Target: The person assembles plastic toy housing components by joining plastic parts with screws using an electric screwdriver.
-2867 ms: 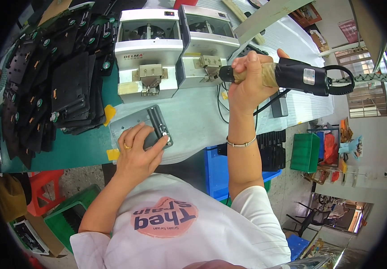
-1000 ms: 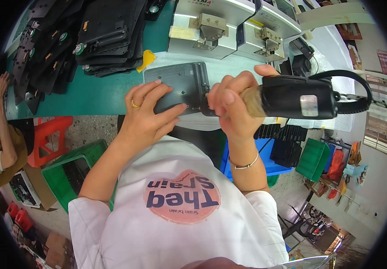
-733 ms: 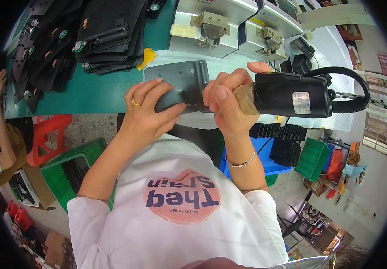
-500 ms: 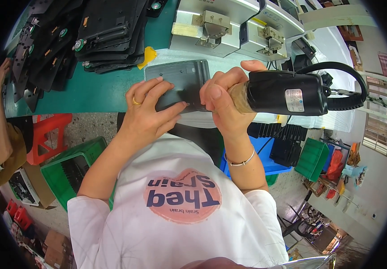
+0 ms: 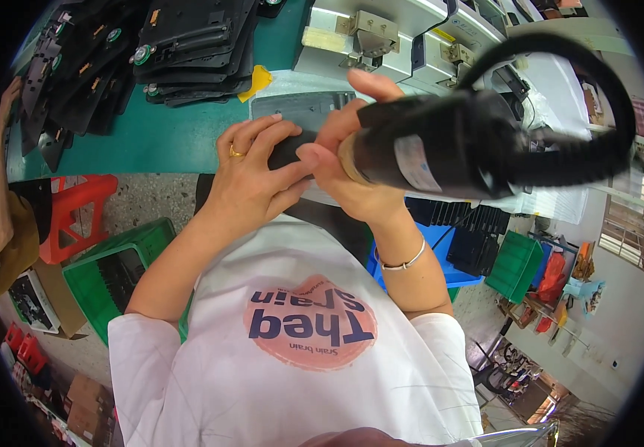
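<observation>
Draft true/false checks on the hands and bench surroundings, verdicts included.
1. The right hand grips a black handheld tool. True.
2. The left hand rests on a dark panel. True.
3. The left hand is ringless. False: it wears a gold ring.
4. Panels are piled right of the machines. False: the piled black panels lie left of the grey machines.
5. A bracelet circles the right wrist. True.

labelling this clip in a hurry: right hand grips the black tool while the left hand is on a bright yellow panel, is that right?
Not quite: the panel under the left hand is dark grey, not bright yellow, as the head view shows. The right hand does grip the black tool.
</observation>
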Demonstrator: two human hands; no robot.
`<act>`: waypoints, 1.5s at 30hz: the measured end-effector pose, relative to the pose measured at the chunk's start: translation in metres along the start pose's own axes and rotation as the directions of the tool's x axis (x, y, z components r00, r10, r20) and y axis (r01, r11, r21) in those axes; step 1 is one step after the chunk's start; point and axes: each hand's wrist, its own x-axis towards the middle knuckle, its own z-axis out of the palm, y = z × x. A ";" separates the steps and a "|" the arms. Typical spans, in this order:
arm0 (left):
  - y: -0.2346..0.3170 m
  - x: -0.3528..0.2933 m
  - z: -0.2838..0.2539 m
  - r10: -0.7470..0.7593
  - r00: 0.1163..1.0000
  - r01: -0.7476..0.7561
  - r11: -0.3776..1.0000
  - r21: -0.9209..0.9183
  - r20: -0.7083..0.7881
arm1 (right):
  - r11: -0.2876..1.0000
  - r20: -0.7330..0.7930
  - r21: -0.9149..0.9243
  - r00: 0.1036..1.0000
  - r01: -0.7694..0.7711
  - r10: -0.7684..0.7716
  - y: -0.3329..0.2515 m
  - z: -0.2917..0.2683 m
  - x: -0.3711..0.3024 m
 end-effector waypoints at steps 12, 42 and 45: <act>0.003 0.003 0.005 -0.111 0.992 0.109 0.993 -0.045 -0.052 | 0.895 -0.199 0.292 0.894 -0.336 0.400 -0.010 0.011 0.003; 0.002 0.003 0.015 -0.051 0.995 0.047 0.998 -0.050 -0.081 | 0.899 -0.415 0.417 0.853 -0.132 0.317 -0.010 0.004 -0.016; 0.002 0.002 0.014 -0.046 0.996 0.043 0.998 -0.055 -0.070 | 0.912 -0.383 0.379 0.872 -0.154 0.306 -0.006 0.004 -0.018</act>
